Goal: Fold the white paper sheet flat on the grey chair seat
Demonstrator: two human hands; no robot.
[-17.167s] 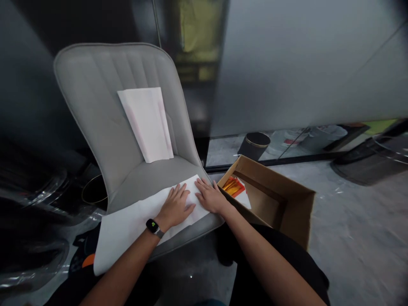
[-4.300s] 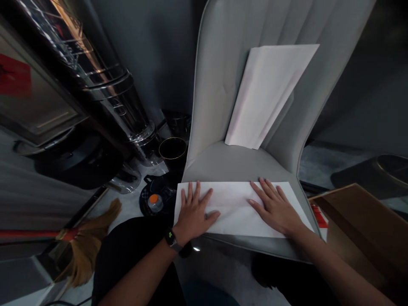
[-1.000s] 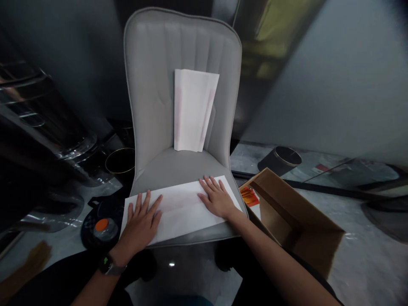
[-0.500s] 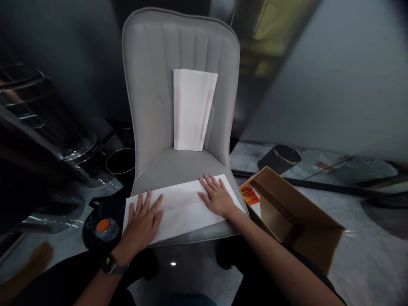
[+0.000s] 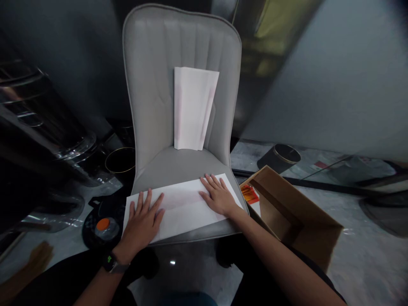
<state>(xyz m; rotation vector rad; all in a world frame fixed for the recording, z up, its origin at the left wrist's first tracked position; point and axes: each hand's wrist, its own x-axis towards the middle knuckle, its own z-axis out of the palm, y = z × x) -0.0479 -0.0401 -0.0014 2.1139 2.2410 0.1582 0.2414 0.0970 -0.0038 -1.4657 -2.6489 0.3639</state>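
A long white folded paper (image 5: 181, 208) lies across the seat of a grey padded chair (image 5: 153, 85). On its left end my left hand (image 5: 143, 221) rests flat, fingers spread. My right hand (image 5: 218, 197) presses on the right end, also flat with fingers apart. Neither hand grips the paper. Against the chair's backrest leans another folded white paper (image 5: 194, 108) with faint pinkish bands along its sides.
Right of the chair stands an open cardboard box (image 5: 296, 212) with an orange-and-white item (image 5: 250, 194) in it. A bottle with an orange cap (image 5: 103, 224) is on the left. Dark round bins (image 5: 120, 160) and a shiny metal cylinder (image 5: 38, 110) stand nearby.
The view has shifted very slightly. Both hands stay in place on the paper, and the papers have not visibly moved.
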